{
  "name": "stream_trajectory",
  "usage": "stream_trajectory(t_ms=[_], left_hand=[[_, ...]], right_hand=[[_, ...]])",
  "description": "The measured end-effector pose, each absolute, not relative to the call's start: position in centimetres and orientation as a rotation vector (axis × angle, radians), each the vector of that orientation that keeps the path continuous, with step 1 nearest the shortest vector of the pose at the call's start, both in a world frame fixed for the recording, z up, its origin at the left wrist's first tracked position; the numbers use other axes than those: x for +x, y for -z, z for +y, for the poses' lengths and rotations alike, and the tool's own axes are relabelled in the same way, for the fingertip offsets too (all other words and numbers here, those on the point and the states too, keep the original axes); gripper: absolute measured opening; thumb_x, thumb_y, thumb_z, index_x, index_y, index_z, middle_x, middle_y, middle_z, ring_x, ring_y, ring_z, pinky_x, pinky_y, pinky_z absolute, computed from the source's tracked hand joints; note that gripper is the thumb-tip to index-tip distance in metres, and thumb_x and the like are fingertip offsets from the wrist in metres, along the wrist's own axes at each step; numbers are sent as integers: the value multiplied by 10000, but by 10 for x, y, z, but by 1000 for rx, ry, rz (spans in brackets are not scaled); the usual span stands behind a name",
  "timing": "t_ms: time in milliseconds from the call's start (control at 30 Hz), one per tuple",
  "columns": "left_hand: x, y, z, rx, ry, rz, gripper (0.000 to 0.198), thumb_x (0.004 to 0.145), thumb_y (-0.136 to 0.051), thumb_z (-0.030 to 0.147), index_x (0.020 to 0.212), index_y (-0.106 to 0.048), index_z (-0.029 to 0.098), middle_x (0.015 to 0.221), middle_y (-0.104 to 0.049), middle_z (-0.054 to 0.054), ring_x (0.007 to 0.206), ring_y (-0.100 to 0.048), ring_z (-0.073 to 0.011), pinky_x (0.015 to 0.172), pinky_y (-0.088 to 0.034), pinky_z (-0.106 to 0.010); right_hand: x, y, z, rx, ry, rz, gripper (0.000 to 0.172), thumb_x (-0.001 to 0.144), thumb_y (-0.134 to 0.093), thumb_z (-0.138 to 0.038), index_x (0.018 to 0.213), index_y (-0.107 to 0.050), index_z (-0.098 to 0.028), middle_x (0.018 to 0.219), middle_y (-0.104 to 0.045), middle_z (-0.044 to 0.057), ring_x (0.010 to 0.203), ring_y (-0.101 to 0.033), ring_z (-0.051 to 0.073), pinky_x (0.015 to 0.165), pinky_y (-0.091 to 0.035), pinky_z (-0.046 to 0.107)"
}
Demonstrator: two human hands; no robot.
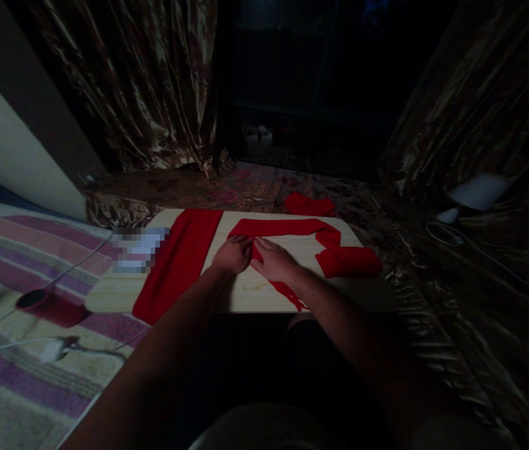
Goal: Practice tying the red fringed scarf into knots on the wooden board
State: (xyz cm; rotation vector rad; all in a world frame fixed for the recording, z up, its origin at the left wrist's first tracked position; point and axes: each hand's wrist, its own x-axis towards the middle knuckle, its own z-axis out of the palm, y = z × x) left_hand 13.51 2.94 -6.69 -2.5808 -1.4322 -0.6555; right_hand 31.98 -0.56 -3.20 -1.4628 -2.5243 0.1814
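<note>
A long red cloth strip (287, 227) lies bent across the light wooden board (255, 300), with a fringed end near the board's front edge. My left hand (234, 253) rests at the strip's left bend, its fingers bent and close together. Beside it, my right hand (274, 259) lies flat over the strip, fingers stretched out. The hands nearly touch. On the board's right side the strip meets a folded red piece (351, 261). A wide red cloth band (180, 262) runs front to back across the board's left part.
A pixelated item (137, 250) lies on the board's left end. Left of the board, a red cylindrical object (51, 308) and a white plug with cables (53, 350) sit on a striped cover. More red cloth (309, 204) lies behind the board. Curtains hang behind.
</note>
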Motion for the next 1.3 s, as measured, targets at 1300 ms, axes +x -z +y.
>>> stream_trajectory(t_ms=[1300], left_hand=[[134, 69, 29, -2538, 704, -1473, 501, 990, -352, 305, 1296, -692, 102, 1272, -713, -165, 1226, -650, -275, 1126, -473, -411]], right_hand=[[390, 40, -86, -1432, -240, -2703, 678, 1040, -385, -547, 1634, -284, -236, 1710, -172, 79, 1583, -161, 273, 1266, -136, 551]])
